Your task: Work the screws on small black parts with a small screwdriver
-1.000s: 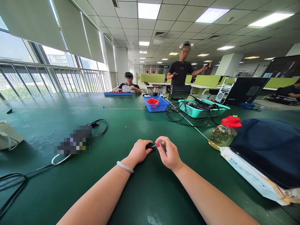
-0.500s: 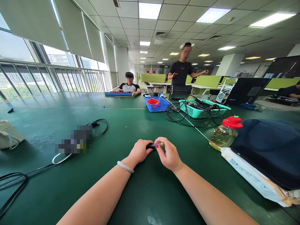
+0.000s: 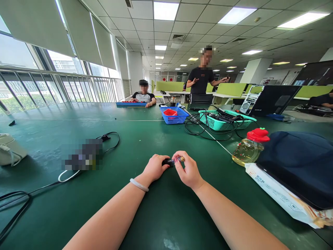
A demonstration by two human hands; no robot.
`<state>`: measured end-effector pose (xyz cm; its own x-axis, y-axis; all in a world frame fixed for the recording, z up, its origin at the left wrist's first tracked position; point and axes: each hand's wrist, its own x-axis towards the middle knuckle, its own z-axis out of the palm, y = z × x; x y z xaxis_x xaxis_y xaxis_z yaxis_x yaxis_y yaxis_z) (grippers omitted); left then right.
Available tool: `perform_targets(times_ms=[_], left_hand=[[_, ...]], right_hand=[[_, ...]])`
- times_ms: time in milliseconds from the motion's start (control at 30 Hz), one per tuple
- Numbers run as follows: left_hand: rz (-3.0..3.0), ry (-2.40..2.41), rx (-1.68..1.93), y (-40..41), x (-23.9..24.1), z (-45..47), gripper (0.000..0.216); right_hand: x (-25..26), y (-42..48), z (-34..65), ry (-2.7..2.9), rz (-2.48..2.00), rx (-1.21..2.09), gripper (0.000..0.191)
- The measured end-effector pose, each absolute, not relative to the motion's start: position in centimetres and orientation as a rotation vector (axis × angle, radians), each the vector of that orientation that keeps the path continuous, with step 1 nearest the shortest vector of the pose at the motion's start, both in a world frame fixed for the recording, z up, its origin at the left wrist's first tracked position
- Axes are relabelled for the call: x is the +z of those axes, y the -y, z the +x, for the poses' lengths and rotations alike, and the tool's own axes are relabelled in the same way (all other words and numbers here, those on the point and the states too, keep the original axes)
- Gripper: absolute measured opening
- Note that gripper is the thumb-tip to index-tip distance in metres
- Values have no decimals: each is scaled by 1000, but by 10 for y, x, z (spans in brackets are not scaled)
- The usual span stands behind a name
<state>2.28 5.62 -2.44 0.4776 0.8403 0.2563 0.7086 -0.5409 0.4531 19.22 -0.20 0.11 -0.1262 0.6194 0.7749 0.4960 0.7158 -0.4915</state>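
Fingers (image 3: 178, 164) of left hand (image 3: 154, 168), right hand (image 3: 189, 172) clamp small part (image 3: 169, 161); red box (image 3: 170, 112) in basket (image 3: 177, 121).

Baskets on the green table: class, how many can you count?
2. A blue basket far centre; a teal basket right of it, holding black cables. More could be hidden.

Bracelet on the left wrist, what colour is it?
The bracelet is pale white, seen best in the head view.

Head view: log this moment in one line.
left hand: grips small black part | right hand: pinches slim tool, tip at part | surface: green table
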Motion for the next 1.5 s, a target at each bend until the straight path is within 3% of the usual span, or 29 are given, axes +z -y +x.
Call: perform_targets(times_ms=[300,500,700,1500], left_hand=[[2412,-1336,633,-55,-22,23,32],[2350,-1453,671,-53,-21,24,51],[2355,-1520,682,-55,-24,22,31],[2360,-1515,709,-56,-25,23,28]], right_hand=[[0,1,192,1806,-856,134,8],[1,1,192,1812,-858,163,10],[1,-2,194,1775,-861,219,26],[1,-3,195,1751,-904,298,41]])
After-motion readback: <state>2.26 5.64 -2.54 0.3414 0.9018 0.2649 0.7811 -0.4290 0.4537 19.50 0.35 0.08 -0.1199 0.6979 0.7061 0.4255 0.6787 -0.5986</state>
